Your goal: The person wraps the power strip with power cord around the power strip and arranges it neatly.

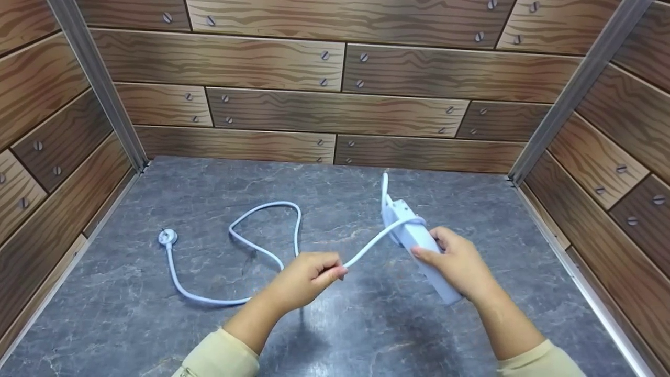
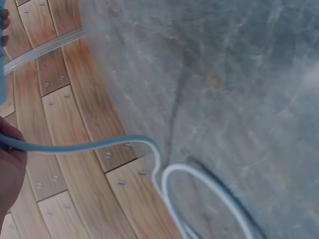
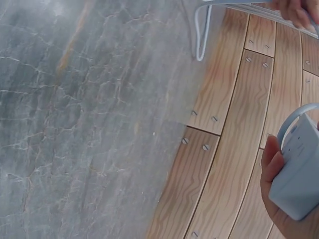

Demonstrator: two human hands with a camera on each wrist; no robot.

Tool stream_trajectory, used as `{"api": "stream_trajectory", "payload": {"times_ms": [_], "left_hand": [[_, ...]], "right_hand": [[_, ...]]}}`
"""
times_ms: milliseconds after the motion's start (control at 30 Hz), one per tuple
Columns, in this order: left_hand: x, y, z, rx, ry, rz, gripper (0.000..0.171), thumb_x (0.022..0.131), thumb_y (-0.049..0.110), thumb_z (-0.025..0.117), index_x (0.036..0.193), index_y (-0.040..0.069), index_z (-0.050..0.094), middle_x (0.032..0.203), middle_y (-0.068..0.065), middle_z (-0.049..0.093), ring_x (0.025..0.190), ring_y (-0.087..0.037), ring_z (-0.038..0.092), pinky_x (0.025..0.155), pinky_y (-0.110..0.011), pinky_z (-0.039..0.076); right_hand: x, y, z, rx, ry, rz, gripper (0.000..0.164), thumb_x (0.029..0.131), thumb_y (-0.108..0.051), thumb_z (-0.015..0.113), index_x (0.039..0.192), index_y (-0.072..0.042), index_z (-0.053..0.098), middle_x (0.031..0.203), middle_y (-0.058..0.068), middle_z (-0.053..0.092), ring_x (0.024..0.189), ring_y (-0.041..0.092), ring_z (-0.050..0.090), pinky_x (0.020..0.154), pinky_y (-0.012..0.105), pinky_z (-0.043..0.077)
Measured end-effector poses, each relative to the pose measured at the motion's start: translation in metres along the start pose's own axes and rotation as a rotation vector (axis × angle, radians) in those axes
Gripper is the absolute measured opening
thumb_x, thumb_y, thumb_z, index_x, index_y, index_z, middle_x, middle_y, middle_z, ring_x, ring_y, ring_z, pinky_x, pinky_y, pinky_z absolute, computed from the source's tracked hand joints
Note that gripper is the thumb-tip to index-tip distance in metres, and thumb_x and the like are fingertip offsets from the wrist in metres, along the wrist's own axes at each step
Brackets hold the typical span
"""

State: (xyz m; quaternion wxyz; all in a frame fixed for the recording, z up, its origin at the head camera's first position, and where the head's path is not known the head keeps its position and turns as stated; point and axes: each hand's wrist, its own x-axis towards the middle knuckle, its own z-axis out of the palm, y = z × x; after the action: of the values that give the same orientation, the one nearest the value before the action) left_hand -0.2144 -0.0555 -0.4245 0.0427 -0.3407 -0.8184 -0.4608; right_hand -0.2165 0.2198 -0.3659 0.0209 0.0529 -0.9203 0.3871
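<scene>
While the round plug [image 1: 167, 237] lies at the far left of the counter [image 1: 131, 324], its pale cord [image 1: 213, 301] spreads rightward in a slack loop, likely because nothing pulls on that part. The left hand [image 1: 309, 277] pinches the cord between thumb and fingers, apparently to control the nearly straight span leading to the power strip [image 1: 421, 238]. That strip sits in the right hand [image 1: 463, 262], thumb on one face and fingers curled round the far side, seemingly to steady it against the cord wrapped about its upper end (one bend stands up beyond it).

The left hand and forearm hide how loop and plug length join. At the strip, overlapping cord makes the turns uncountable, and the right fingers are partly covered. The left wrist view cuts off its hand.
</scene>
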Motion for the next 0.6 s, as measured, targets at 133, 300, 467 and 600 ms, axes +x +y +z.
{"api": "stream_trajectory", "payload": {"times_ms": [133,300,467,600], "left_hand": [[-0.005,-0.009,0.008,-0.015,-0.014,0.065,0.021,0.090,0.023,0.057,0.073,0.012,0.057,0.061,0.008,0.045,0.056,-0.004,0.040,0.051,-0.016,0.033],[-0.012,-0.023,0.016,-0.019,-0.055,0.053,0.018,0.090,0.024,0.058,0.074,0.014,0.059,0.064,0.009,0.048,0.060,-0.005,0.044,0.056,-0.016,0.034],[-0.019,-0.032,0.017,-0.150,-0.053,-0.102,0.004,0.085,0.013,0.061,0.083,0.011,0.065,0.072,0.008,0.056,0.069,-0.005,0.049,0.064,-0.021,0.041],[-0.022,-0.023,0.011,-0.206,-0.092,-0.135,0.006,0.084,0.006,0.058,0.086,0.004,0.064,0.079,-0.002,0.062,0.074,-0.005,0.050,0.069,-0.023,0.042]], "right_hand": [[0.000,-0.003,-0.005,0.047,-0.017,-0.006,0.039,0.082,-0.035,0.066,0.103,-0.003,0.056,0.092,0.013,0.063,0.068,0.019,0.059,0.057,0.031,0.050],[-0.001,-0.007,-0.016,0.162,-0.087,-0.091,0.035,0.084,-0.026,0.065,0.105,0.000,0.054,0.091,0.016,0.062,0.068,0.022,0.061,0.057,0.034,0.052],[-0.003,-0.008,-0.025,0.265,-0.222,-0.246,0.030,0.087,-0.015,0.062,0.108,0.003,0.050,0.091,0.019,0.059,0.072,0.024,0.063,0.060,0.037,0.053],[-0.006,-0.009,-0.024,0.311,-0.273,-0.366,0.026,0.088,-0.006,0.058,0.109,0.005,0.049,0.090,0.020,0.057,0.072,0.021,0.063,0.060,0.037,0.053]]}}
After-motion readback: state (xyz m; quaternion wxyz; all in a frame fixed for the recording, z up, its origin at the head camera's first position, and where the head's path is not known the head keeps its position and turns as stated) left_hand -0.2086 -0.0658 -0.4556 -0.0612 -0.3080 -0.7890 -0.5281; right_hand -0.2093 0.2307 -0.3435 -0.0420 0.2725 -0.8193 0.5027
